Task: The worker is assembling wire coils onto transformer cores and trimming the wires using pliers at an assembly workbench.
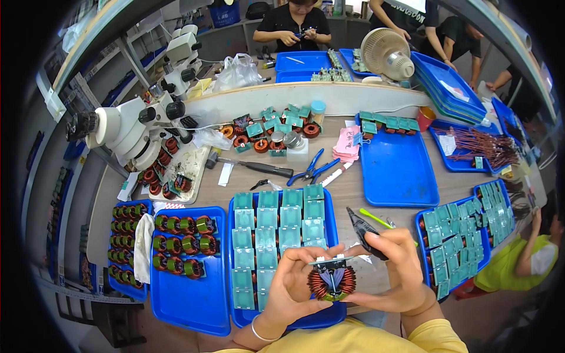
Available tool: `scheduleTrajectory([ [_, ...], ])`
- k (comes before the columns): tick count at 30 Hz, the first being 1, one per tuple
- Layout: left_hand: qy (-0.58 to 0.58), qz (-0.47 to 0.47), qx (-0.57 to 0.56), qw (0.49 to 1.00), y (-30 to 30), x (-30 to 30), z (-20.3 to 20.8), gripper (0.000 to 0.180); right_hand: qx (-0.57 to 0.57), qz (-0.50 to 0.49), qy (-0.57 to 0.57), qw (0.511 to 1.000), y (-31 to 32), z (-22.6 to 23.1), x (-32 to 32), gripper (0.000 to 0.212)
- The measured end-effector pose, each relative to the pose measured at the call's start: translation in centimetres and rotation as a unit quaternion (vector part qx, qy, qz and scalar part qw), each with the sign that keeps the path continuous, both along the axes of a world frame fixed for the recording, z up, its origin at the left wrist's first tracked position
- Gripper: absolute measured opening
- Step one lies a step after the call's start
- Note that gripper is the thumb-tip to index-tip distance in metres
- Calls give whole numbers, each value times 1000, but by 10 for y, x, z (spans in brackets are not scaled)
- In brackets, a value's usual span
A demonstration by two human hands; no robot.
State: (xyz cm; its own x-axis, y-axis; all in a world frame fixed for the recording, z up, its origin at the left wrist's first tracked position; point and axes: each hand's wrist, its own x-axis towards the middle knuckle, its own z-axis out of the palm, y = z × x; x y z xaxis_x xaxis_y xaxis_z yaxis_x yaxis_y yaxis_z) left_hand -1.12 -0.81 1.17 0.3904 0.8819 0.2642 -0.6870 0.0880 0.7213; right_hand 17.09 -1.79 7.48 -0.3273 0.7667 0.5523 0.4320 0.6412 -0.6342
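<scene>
Low in front of me, a copper-wound toroidal coil (331, 285) on a small circuit board is held up over a blue tray. My left hand (289, 289) grips it from the left with thumb and fingers. My right hand (395, 273) steadies its right side with the thumb. In the curled fingers of that same hand sits a black tool with a pointed tip (364, 233), pointing away from me; its exact kind is unclear. Under and beyond the hands, the blue tray (333, 230) carries rows of coils with green boards facing up.
Left stands a blue tray (187, 303) of coils, with a microscope (120, 132) behind. Blue-handled pliers (312, 172), a soldering iron (259, 167) and a green pen (376, 218) lie on the table. A blue tray (397, 170) is farther back; filled trays (453, 283) stand right. People work beyond the partition (247, 100).
</scene>
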Motion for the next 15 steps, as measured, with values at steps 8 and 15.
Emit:
scheduleTrajectory([
  [8,89,4,46,995,0,4,-2,61,39,6,6,999,-7,1,5,91],
  [15,321,268,249,874,-6,3,-4,71,8,-1,28,1000,0,-3,2,88],
])
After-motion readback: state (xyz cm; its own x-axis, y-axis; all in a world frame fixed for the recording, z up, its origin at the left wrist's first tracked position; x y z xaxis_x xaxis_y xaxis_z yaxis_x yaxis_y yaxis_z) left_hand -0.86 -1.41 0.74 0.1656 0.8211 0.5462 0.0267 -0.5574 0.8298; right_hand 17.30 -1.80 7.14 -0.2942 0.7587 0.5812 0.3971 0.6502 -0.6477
